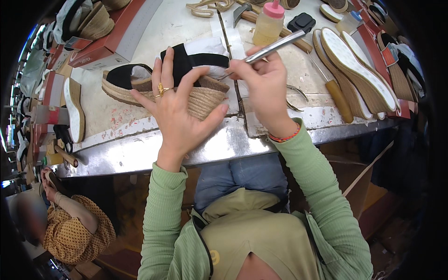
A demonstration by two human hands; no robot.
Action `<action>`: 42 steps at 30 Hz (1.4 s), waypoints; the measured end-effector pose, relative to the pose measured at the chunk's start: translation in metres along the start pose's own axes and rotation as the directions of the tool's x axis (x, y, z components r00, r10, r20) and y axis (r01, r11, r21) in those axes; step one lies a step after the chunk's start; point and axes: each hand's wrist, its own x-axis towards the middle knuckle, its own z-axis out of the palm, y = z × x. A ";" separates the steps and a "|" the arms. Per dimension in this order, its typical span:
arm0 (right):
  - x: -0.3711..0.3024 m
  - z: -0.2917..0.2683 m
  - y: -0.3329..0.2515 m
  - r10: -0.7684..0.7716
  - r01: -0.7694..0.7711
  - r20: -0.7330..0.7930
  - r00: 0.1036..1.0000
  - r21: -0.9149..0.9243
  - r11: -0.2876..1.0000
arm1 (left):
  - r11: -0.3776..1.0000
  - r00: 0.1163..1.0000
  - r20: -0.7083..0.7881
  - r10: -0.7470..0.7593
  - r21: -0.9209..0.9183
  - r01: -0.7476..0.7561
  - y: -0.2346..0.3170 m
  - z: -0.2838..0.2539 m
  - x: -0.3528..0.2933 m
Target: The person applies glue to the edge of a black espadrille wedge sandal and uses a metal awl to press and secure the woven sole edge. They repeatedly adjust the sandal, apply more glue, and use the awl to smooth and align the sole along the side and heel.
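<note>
A black wedge sandal (122, 78) with a rope-wrapped sole lies on its base on the worktable, white paper tucked in its upper. My left hand (179, 112), a gold ring on one finger, holds it with spread fingers across the top and the thumb beside the rope wall. My right hand (263, 81) grips a slim silver metal tool (275, 46), angled down to the left. Its thin tip is at the sandal's heel end, by the black strap; whether it touches is too small to tell. The ring-hand's palm hides part of the rope sole.
Right of my hands are a wooden-handled awl (338, 100), curved metal pincers (297, 95) and several white-topped wedge soles (357, 70). A pink-capped bottle (269, 23) and a hammer (241, 13) stand or lie farther back. A red shoebox (109, 44) is at left. Someone (77, 224) sits lower left.
</note>
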 end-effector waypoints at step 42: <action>-0.045 -0.013 -0.040 0.229 -0.168 0.263 0.937 -0.233 0.958 | 0.409 0.614 0.084 -0.785 -0.674 0.615 -0.039 -0.068 -0.080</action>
